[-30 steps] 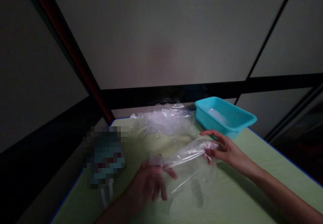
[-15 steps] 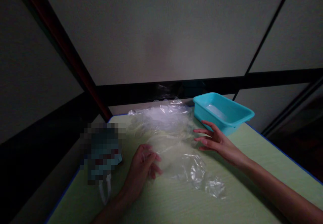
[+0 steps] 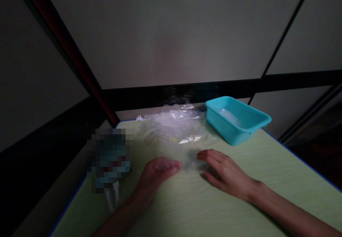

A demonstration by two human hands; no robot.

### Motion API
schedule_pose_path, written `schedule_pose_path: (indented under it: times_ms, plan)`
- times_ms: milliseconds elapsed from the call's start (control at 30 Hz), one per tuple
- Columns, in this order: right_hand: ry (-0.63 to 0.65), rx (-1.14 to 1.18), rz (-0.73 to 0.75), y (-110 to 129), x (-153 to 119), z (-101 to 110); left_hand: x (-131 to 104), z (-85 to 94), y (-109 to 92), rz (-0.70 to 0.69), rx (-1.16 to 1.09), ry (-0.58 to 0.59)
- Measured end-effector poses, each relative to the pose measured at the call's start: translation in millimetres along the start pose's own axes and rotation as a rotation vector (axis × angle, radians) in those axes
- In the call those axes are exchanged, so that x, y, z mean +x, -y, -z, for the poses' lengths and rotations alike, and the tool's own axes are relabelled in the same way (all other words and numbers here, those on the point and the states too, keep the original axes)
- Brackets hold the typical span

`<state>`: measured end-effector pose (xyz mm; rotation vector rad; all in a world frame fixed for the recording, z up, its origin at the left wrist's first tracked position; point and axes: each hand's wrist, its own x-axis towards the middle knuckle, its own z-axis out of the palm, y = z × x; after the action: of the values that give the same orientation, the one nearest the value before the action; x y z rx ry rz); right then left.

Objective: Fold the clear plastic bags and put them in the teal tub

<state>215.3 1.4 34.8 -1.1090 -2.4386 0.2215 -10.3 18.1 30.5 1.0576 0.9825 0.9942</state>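
My left hand (image 3: 160, 171) is closed, thumb against fingers, on a thin clear plastic piece (image 3: 184, 164). Some of that film lies over the fingertips, and its exact kind is hard to make out. At the film's right side, my right hand (image 3: 226, 174) is bent, with a gap between thumb and fingers; no firm grip shows. Just beyond both hands, a crumpled pile of clear plastic pieces (image 3: 173, 121) with shiny folds and rounded edges lies on the light green table (image 3: 187, 212).
A turquoise plastic basin (image 3: 237, 117) stands at the table's back right, beside the pile. On the left is a blurred-out item (image 3: 110, 162) with white straps (image 3: 112, 196) hanging from it. Pale wall panels (image 3: 181, 34) rise directly behind the table.
My right hand has moved down and nearer my left hand, its fingers less spread. My left hand has closed and shifted slightly right. The clear film stretched toward the lower right is now bunched between the hands.
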Motion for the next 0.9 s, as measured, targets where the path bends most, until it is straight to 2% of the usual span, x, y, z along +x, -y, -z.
schedule_pose_path:
  times_ms: [67, 133, 200, 333, 467, 600, 767, 900]
  plan:
    - [-0.107, -0.024, -0.019, -4.6, -0.6, 1.0, -0.5, -2.1, -0.8, 0.055, -0.013, 0.019]
    - [-0.231, -0.048, -0.012, -5.5, -2.2, 2.7, -1.2, -4.5, -2.3, 0.111, -0.164, 0.040]
    - [-0.315, -0.090, 0.061, -1.6, -3.7, 3.4, -2.5, -6.9, -4.2, 0.170, -0.325, 0.052]
    - [-0.313, -0.265, 0.246, 14.2, -0.8, -1.1, -6.7, -12.3, -5.4, 0.289, -0.533, 0.059]
    - [-0.234, -0.408, 0.215, 24.5, 8.9, -8.2, -9.2, -19.6, 1.9, 0.393, -0.641, 0.091]
    - [-0.196, -0.388, 0.228, 27.0, 11.6, -9.4, -8.1, -22.3, 12.7, 0.322, -0.627, 0.077]
    - [-0.331, -0.239, 0.286, 20.9, 5.9, -3.8, -7.7, -15.5, 14.9, 0.221, -0.501, 0.096]
    - [-0.360, -0.148, 0.258, 4.8, 0.4, 5.2, -7.9, -9.7, 8.6, 0.183, -0.386, 0.044]
